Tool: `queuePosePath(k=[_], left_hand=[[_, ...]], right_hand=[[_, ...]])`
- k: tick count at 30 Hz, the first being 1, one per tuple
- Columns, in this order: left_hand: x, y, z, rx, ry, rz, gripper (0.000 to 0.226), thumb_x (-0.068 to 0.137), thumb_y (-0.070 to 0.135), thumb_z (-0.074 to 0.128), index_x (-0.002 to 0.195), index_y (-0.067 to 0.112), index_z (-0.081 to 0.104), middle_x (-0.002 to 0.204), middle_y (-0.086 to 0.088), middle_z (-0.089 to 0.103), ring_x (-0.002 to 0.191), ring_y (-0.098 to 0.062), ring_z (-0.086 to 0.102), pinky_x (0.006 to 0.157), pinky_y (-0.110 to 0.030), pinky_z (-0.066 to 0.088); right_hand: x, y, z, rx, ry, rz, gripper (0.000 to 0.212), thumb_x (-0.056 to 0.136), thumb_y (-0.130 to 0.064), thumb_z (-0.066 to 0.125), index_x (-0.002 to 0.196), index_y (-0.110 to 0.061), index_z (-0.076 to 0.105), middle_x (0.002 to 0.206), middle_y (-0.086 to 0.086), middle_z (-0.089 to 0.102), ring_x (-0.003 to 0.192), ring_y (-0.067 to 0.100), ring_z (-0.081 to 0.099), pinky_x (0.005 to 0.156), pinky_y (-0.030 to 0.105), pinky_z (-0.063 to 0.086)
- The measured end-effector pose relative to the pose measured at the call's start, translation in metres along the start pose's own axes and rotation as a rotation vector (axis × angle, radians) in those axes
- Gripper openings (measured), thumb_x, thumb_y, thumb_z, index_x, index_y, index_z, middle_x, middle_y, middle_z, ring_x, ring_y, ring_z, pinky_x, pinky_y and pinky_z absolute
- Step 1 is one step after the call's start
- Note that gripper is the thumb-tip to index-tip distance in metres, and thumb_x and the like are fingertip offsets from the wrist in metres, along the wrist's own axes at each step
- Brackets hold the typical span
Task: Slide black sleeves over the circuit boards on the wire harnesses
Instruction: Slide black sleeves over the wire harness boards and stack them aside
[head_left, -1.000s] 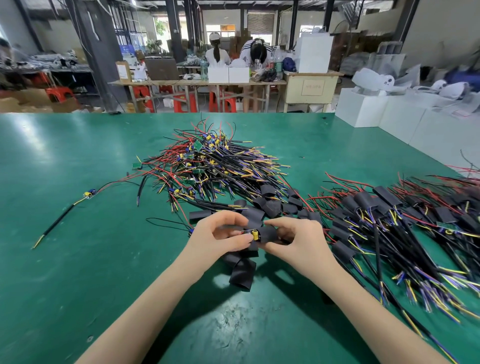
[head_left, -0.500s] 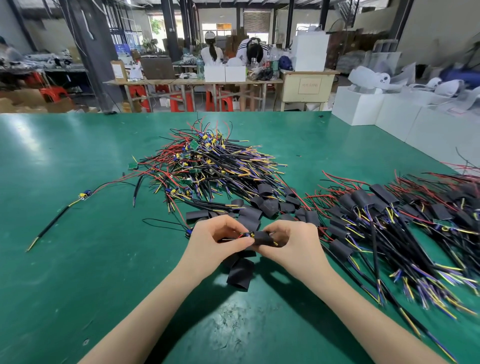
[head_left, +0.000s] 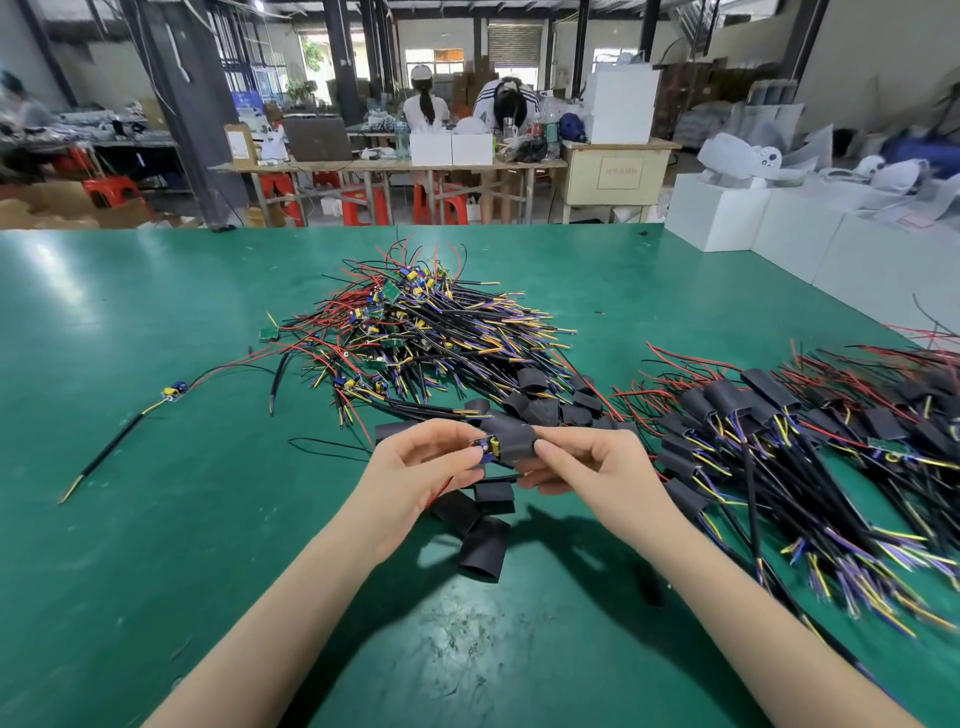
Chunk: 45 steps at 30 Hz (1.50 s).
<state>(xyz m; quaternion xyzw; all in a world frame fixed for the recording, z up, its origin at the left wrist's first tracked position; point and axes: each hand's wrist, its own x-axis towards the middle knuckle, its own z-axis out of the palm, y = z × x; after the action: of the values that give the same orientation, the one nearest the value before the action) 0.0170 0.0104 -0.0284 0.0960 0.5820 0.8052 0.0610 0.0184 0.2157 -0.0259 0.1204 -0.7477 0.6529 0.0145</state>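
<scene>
While both hands work close together above the middle of the green bench (head_left: 130, 519), the left hand (head_left: 415, 470) pinches a small circuit board (head_left: 487, 448) with yellow and blue parts between thumb and curled fingers (head_left: 457, 428). The right hand (head_left: 587, 467) grips a black sleeve (head_left: 511, 441) with its thumb and fingers curled round it. The open mouth of the sleeve meets the board, whose end shows just at the sleeve's left rim; how far the board sits inside cannot be told. A thin black wire runs below the two hands, and a red one shows beneath the left palm.

On the bench directly under the hands lie a few loose black sleeves (head_left: 483, 551), flattened and overlapping. More empty sleeves (head_left: 540, 402) sit just beyond the hands, at the near edge of a large heap of bare harnesses (head_left: 431, 338), a tangle of red, black, yellow and purple wires with green boards among them, toward the far middle of the bench. Along the right side of the bench lies a second heap, the sleeved harnesses (head_left: 779, 431), with black sleeves over their boards and the wire ends fanning toward the near right corner. One single harness (head_left: 156, 402) lies apart near the left side of the bench.

Beyond the far edge, two people (head_left: 467, 111) sit at a wooden table with red stools (head_left: 363, 205) beneath it.
</scene>
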Motion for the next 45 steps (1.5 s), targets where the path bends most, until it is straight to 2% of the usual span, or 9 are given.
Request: queuePosePath(k=[6,14,21,25,28,32,35,41,45], left_hand=[[0.001,-0.003,0.001,0.121,0.069,0.003,0.045,0.063,0.014,0.079,0.105,0.001,0.067,0.079,-0.008,0.067,0.072,-0.018,0.065,0.079,-0.029,0.058],[-0.001,-0.007,0.003,0.252,0.168,0.109,0.015,0.071,-0.002,0.08,0.082,0.003,0.072,0.076,-0.01,0.073,0.068,-0.015,0.069,0.066,-0.02,0.055],[-0.003,-0.004,0.004,0.341,0.189,0.194,0.015,0.071,-0.005,0.079,0.078,0.009,0.076,0.078,-0.006,0.076,0.069,-0.014,0.071,0.067,-0.018,0.053],[0.0,-0.001,0.004,0.387,0.232,0.214,0.024,0.071,-0.003,0.08,0.086,0.014,0.075,0.086,0.003,0.076,0.074,-0.009,0.069,0.07,-0.017,0.053],[0.0,-0.002,0.005,0.319,0.275,0.16,0.021,0.07,-0.002,0.081,0.085,0.012,0.076,0.084,-0.002,0.076,0.073,-0.01,0.069,0.068,-0.018,0.054],[-0.002,-0.002,0.005,0.184,0.261,0.046,0.012,0.071,-0.001,0.08,0.08,0.008,0.078,0.08,-0.012,0.076,0.069,-0.016,0.07,0.063,-0.016,0.053],[-0.002,-0.002,0.003,0.251,0.248,0.054,0.013,0.071,-0.001,0.08,0.083,0.003,0.077,0.078,-0.012,0.075,0.067,-0.015,0.071,0.062,-0.016,0.053],[-0.001,-0.001,0.001,0.386,0.227,0.151,0.014,0.07,-0.002,0.08,0.078,0.01,0.078,0.077,-0.007,0.076,0.07,-0.014,0.072,0.065,-0.017,0.053],[-0.002,-0.003,0.0,0.306,0.207,0.074,0.013,0.07,0.003,0.081,0.078,0.013,0.08,0.078,-0.009,0.076,0.07,-0.014,0.072,0.064,-0.016,0.053]], right_hand=[[0.0,0.009,0.01,-0.052,0.093,-0.049,0.028,0.095,0.001,0.051,0.116,-0.01,0.066,0.09,0.003,0.074,0.079,0.014,0.073,0.068,0.021,0.057],[-0.001,0.013,0.011,-0.171,0.145,-0.081,0.027,0.095,-0.004,0.054,0.118,-0.009,0.067,0.094,0.006,0.074,0.082,0.013,0.073,0.073,0.032,0.06],[0.001,0.018,0.014,-0.161,0.137,-0.027,0.028,0.095,-0.007,0.054,0.121,-0.008,0.065,0.096,0.018,0.073,0.08,0.023,0.073,0.075,0.042,0.059],[0.0,0.013,0.014,-0.053,0.126,-0.045,0.028,0.093,-0.002,0.055,0.117,-0.012,0.065,0.082,-0.008,0.074,0.076,0.016,0.073,0.064,0.025,0.058],[-0.001,0.012,0.015,-0.053,0.121,-0.076,0.029,0.093,0.0,0.056,0.117,-0.015,0.064,0.075,-0.021,0.071,0.074,0.01,0.073,0.061,0.019,0.056],[-0.002,0.012,0.015,-0.039,0.119,-0.057,0.028,0.093,-0.001,0.056,0.118,-0.007,0.064,0.087,-0.003,0.074,0.077,0.013,0.073,0.062,0.021,0.057],[-0.001,0.013,0.015,-0.005,0.093,-0.017,0.027,0.094,-0.002,0.055,0.119,-0.008,0.064,0.092,0.007,0.074,0.08,0.016,0.073,0.064,0.024,0.057],[-0.001,0.014,0.017,0.081,0.058,0.027,0.028,0.094,0.0,0.053,0.118,-0.011,0.063,0.086,0.008,0.074,0.075,0.017,0.073,0.06,0.02,0.056],[-0.003,0.013,0.016,0.124,0.031,0.053,0.027,0.095,0.001,0.052,0.116,-0.012,0.063,0.082,0.001,0.074,0.076,0.017,0.073,0.061,0.02,0.056]])
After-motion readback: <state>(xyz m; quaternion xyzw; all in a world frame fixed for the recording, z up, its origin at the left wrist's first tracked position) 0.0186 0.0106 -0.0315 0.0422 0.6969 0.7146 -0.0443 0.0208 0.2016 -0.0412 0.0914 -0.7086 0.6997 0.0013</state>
